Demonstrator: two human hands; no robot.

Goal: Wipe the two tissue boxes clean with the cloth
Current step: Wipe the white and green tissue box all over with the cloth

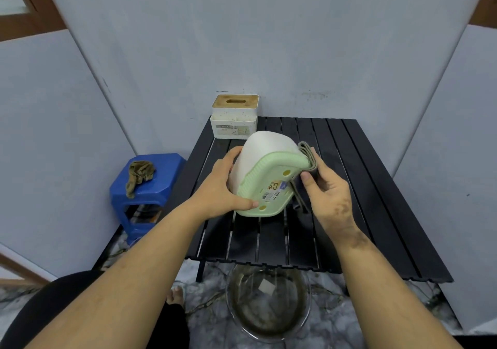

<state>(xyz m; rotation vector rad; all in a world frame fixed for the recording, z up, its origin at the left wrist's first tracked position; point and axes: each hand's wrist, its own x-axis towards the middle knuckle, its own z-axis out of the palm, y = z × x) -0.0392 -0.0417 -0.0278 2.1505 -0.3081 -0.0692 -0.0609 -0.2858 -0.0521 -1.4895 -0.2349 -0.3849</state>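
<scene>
A white tissue box with a pale green base is tipped on its side above the black slatted table, its underside with a label facing me. My left hand grips its left side, thumb on the green rim. My right hand holds a grey folded cloth against the box's right edge; a strip of the cloth hangs down below. A second tissue box, white and speckled with dirt, with a wooden slotted lid, stands at the table's far left corner.
A blue plastic stool stands left of the table with a brown rag lying on it. A clear glass bowl of murky water sits on the floor below the table's near edge. Grey walls close in behind and on both sides.
</scene>
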